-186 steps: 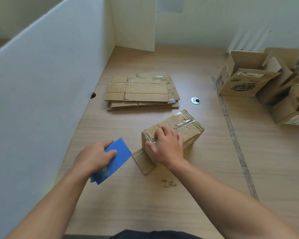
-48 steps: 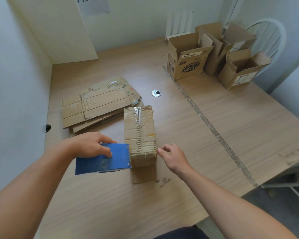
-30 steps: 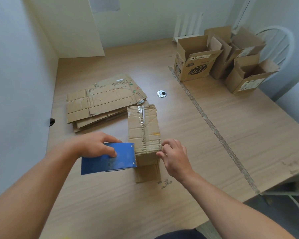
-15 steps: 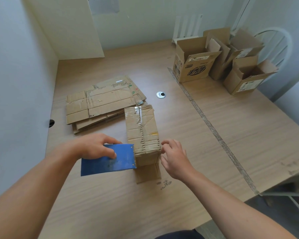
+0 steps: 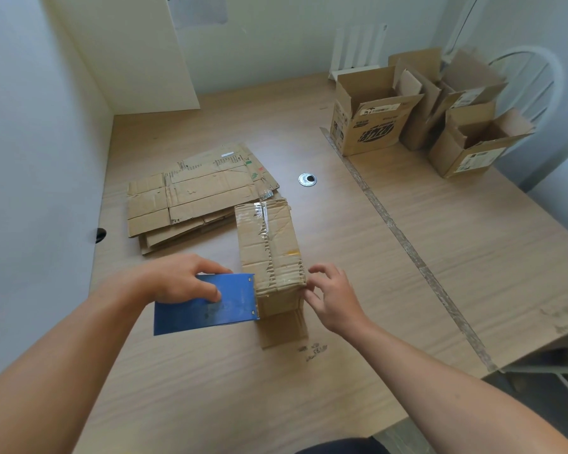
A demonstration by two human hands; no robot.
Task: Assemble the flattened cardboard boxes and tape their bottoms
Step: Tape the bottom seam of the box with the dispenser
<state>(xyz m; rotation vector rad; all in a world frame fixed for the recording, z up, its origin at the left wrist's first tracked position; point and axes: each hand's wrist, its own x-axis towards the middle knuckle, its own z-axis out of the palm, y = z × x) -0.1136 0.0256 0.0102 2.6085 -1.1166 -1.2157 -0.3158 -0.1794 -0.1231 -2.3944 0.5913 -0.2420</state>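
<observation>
Nearest the person, the left hand (image 5: 184, 280) grasps a blue dispenser (image 5: 207, 306), fingers curled over its far edge and face, with the tool's riveted end butted against the near left side of the box (image 5: 269, 250). Just across that box, the right hand (image 5: 332, 296) is loose and holds nothing I can make out; its fingertips (image 5: 309, 290) touch the box's near right corner. The box stands between the two hands with its closed bottom turned up, a shiny tape strip (image 5: 265, 224) running along the centre seam away from both hands, and one flap splayed on the table (image 5: 407, 257) beneath the wrists. My reading is that the taping of this bottom is at its finish: the next move likely calls for the right hand to steady the box while the left cuts the tape off and rubs the end down. Beyond the left hand lies the stack of flattened boxes (image 5: 194, 201), not yet assembled. Well beyond the right hand, the assembled boxes (image 5: 371, 119) stand open-topped.
</observation>
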